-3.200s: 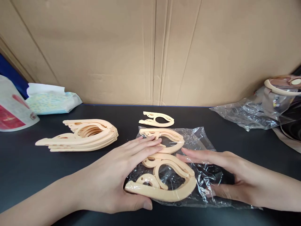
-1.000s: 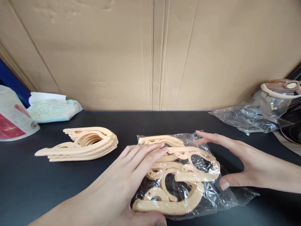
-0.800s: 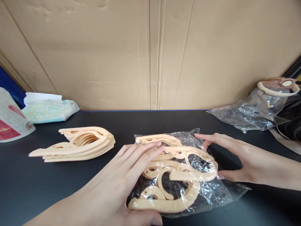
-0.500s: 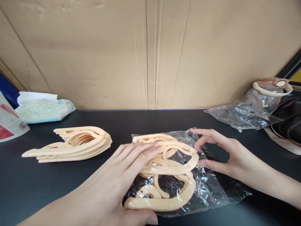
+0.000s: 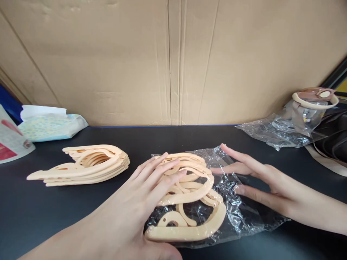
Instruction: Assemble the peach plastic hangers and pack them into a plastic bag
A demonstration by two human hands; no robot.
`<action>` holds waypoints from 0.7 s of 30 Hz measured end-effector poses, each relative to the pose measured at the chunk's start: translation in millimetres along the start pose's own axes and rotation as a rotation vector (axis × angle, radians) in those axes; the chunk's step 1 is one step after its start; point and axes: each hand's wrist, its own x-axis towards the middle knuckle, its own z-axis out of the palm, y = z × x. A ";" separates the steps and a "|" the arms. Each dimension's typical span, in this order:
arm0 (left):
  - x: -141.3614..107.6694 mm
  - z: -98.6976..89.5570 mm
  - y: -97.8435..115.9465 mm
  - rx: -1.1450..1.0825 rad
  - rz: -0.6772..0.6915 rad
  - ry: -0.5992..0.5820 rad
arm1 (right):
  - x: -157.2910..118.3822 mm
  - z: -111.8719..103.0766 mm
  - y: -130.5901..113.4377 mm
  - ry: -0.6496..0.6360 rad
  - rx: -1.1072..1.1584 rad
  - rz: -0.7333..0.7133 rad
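Several cream plastic hangers lie folded inside a clear plastic bag on the dark table. Across the left side of the bag rests my left hand, its fingers spread flat over the hangers and its thumb low by the near edge. My right hand is at the bag's right side, fingers apart, with fingertips at the film near the hangers' curved ends. A neat stack of similar cream hangers sits outside the bag to the left.
A tissue pack and a white and red cup stand at the left. Crumpled clear plastic, a bottle with a pinkish-brown lid and a black item are at the right. A cardboard wall rises behind.
The upper hangers in the bag have shifted left. My right hand's fingers have spread, with one reaching further left and the thumb slightly right. My left hand's fingertips have spread apart.
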 end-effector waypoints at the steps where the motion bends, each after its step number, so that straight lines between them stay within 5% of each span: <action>1: 0.3 0.2 -1.6 0.005 -0.005 0.000 | 1.2 -0.9 0.7 0.057 -0.008 0.020; 6: 2.7 -8.2 -1.7 0.054 -0.092 0.051 | 8.2 -8.7 7.8 0.439 -0.033 0.092; 10: 1.4 -18.3 10.1 0.040 -0.027 0.123 | 7.2 -9.9 11.0 0.527 -0.121 0.064; 14: 1.6 -19.7 20.7 -0.050 0.061 0.147 | 4.2 -5.7 6.5 0.305 -0.252 -0.108; 18: 5.0 -14.9 19.0 0.032 -0.103 0.175 | 4.7 0.1 -3.8 0.024 -0.330 -0.268; 21: 4.5 -9.6 16.4 -0.093 -0.146 0.089 | 6.3 4.7 -8.7 -0.061 -0.353 -0.311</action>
